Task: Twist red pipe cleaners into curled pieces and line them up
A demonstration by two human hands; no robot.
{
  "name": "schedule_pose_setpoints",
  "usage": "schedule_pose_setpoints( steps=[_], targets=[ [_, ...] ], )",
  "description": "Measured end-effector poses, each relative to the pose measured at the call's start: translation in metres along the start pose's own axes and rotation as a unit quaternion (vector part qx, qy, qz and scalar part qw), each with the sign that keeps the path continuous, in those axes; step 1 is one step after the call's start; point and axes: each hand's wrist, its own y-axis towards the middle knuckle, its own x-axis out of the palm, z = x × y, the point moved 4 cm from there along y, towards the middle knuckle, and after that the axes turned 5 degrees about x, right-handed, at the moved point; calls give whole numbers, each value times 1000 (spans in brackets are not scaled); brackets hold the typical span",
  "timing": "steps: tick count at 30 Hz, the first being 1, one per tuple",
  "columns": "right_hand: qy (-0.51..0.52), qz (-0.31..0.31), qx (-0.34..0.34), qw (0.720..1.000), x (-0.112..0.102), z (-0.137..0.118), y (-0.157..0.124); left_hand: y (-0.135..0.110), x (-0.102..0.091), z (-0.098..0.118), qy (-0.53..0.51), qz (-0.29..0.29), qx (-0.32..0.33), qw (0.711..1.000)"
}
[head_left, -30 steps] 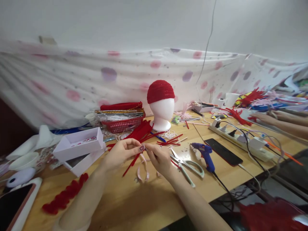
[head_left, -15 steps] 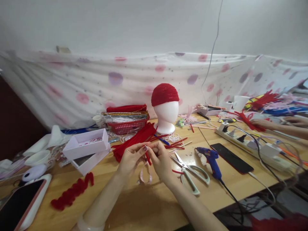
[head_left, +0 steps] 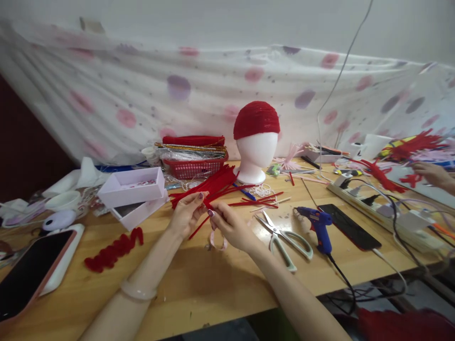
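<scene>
Over the middle of the wooden table, my left hand [head_left: 187,214] and my right hand [head_left: 227,223] pinch a red pipe cleaner [head_left: 199,228] between them, its tail hanging down at a slant. Fingers cover part of it. Just behind lies a thick bundle of red pipe cleaners [head_left: 216,183]. Below my right hand is a small pale ribbon loop [head_left: 217,242]. Scissors [head_left: 282,237] with pale green handles lie to the right. At the left, several bent red fuzzy pieces [head_left: 113,251] sit in a row.
A foam head [head_left: 256,151] in a red wrapped cap stands behind, beside a red basket [head_left: 195,168]. Pale boxes [head_left: 133,189] and a phone [head_left: 37,270] lie left. On the right are a blue glue gun [head_left: 318,225], another phone [head_left: 350,226], a power strip [head_left: 377,215] and another person's hand [head_left: 432,174].
The camera view has tilted down a little. My hands have drawn slightly apart, and the red pipe cleaner's tail now slants to the left. The other person's hand has shifted right.
</scene>
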Motion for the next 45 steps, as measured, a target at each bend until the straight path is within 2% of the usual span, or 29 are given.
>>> schedule_pose_setpoints(
  steps=[10, 18, 21, 26, 28, 35, 39, 42, 45],
  targets=[
    [36, -28, 45, 998, -4, 5, 4, -4, 2, -3, -27, -28, -45, 998],
    [125, -11, 95, 988, -7, 10, 7, 6, -5, 0, 6, -20, 28, 999],
    [147, -2, 100, 984, -7, 12, 9, 4, 0, 4, 36, -46, 38, 998],
    [169, 6, 98, 981, -7, 15, 10, -7, 12, 1, 108, -133, -13, 985],
    [177, 4, 102, 979, -7, 16, 11, -8, 12, -1, 123, -147, -18, 981],
    [204, -28, 123, 971, -4, 20, 9, 3, -3, -3, 129, -91, 18, 987],
    [182, -35, 112, 976, -8, 25, 11, 6, -6, -1, 105, -72, 19, 992],
    [152, -16, 83, 985, -11, 28, 13, 7, -8, 0, 83, -71, 11, 994],
    [97, 32, 38, 994, -16, 28, 14, 6, -6, 0, 70, -84, 1, 994]
  ],
)
